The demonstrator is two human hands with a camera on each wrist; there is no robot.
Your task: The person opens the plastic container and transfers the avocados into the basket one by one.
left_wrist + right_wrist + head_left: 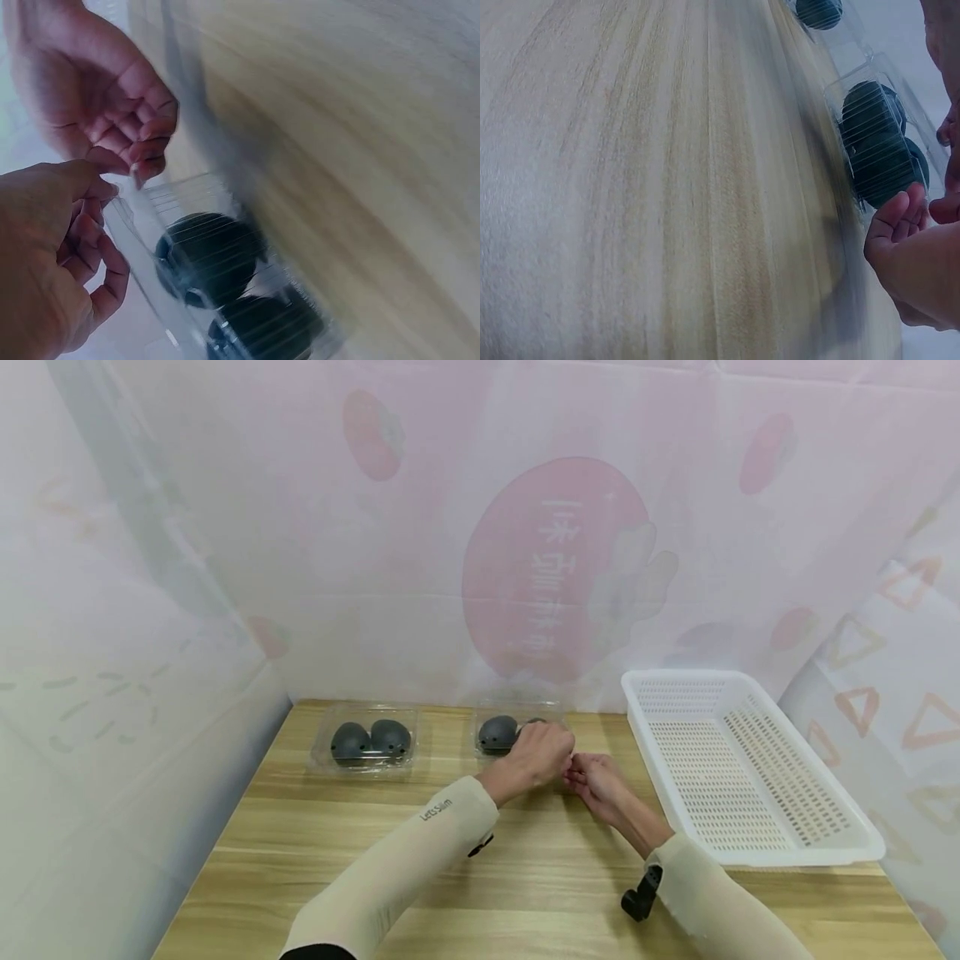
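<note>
A clear plastic clamshell box (486, 706) with two dark egg-shaped objects (206, 255) inside stands by the back wall. My left hand (531, 756) reaches across its right part, and in the left wrist view its thumb and forefinger pinch the box's edge at one corner. Close beside it, my right hand (598, 783) has its fingers bent and pinches at the same corner. The fingertips of both hands nearly meet there. From the head, the left hand hides much of the right-hand dark object.
Left of the hands sits a second clear box (322, 752) holding two similar dark objects. A white perforated plastic basket (757, 768) stands on the right of the wooden table (525, 893). Printed cloth walls (420, 568) enclose the back and sides.
</note>
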